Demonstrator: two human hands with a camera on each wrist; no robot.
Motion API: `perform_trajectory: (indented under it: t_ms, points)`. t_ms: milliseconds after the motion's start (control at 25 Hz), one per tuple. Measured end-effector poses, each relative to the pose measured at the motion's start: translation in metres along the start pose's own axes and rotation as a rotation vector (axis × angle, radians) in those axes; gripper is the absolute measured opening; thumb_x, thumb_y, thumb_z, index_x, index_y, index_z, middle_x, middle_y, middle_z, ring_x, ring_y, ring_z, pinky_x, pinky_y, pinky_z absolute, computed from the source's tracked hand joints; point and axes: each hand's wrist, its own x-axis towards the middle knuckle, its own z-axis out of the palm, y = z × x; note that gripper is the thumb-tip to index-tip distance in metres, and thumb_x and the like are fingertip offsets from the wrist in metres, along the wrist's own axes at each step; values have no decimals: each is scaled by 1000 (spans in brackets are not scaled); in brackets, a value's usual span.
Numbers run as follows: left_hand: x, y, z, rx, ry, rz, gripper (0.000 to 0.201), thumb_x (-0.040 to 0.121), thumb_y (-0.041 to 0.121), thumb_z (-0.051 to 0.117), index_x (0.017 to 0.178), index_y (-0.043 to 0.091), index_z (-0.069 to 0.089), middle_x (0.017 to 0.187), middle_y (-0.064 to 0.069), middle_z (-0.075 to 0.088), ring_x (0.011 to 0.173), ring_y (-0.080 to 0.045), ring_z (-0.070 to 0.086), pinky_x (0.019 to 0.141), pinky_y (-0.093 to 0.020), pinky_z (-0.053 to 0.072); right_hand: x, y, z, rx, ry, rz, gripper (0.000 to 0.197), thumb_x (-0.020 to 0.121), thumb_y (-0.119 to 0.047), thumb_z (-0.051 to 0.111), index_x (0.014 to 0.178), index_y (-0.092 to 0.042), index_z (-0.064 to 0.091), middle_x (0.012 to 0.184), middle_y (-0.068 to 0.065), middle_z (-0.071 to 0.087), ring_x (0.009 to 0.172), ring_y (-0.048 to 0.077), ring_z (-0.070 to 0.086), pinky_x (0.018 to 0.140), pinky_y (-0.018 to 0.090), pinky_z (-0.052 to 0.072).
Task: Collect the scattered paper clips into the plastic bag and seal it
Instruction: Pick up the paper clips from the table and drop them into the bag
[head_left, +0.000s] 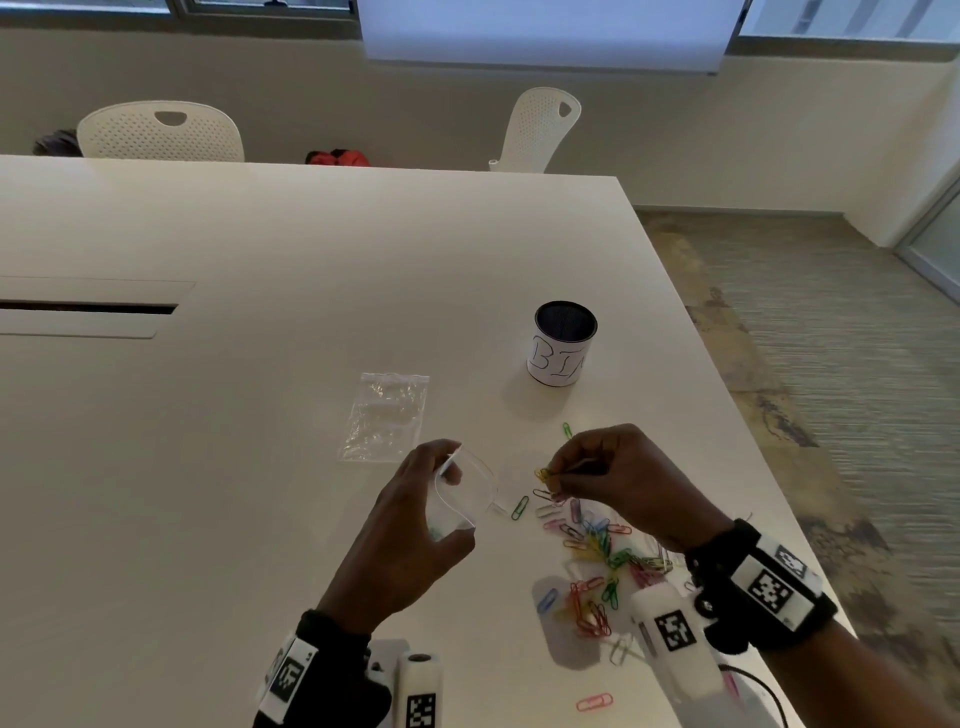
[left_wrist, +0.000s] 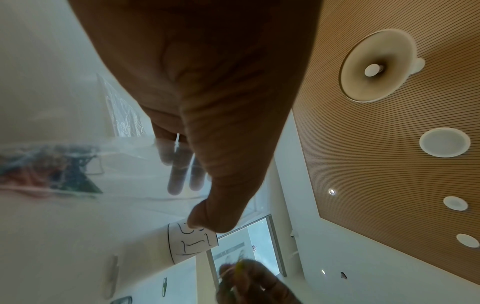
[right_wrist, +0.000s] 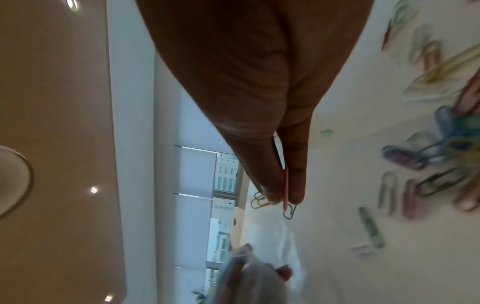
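My left hand (head_left: 426, 514) grips a clear plastic bag (head_left: 465, 493) above the table, its mouth held open and turned toward the right. Several coloured clips show blurred through the bag's wall (left_wrist: 46, 172) in the left wrist view. My right hand (head_left: 608, 473) pinches a small bunch of paper clips (head_left: 544, 475), yellow and dark ones, just right of the bag's mouth. The right wrist view shows the pinched clips (right_wrist: 285, 197) between thumb and finger. A pile of coloured paper clips (head_left: 602, 561) lies on the white table under my right forearm.
A second clear bag (head_left: 384, 415) lies flat on the table (head_left: 260, 415) behind my left hand. A cylindrical pot labelled BIN (head_left: 563, 343) stands further back. Lone clips lie near the pot (head_left: 567, 430) and near the front edge (head_left: 595, 702). The table's right edge runs close to the pile.
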Motion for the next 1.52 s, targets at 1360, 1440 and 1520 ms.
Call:
perform_trajectory:
  t_ms: [1360,1440,1520]
  points:
    - [-7,-10,-8,-52,4,53,67,78,16,82,129,39,45,114,17,57,109,-5,59,80,-3,46,67,43,8,-889,139,-53,26,101,-7,55,121,-4,73,121,12,69,108,28,65,96,33,52]
    - [-7,-9,-8,-46,4,61,68,77,16,83,129,38,45,114,16,57,108,-4,59,80,-1,44,57,35,28,-877,63,-95,24,101,-17,59,116,-6,75,118,9,68,107,25,65,95,35,53]
    - [-6,-10,-8,-45,6,68,71,76,16,84,130,38,45,112,16,58,104,-4,59,80,-3,45,44,28,49,-863,-42,-159,27,96,-33,68,113,-13,75,119,2,67,107,19,62,93,32,52]
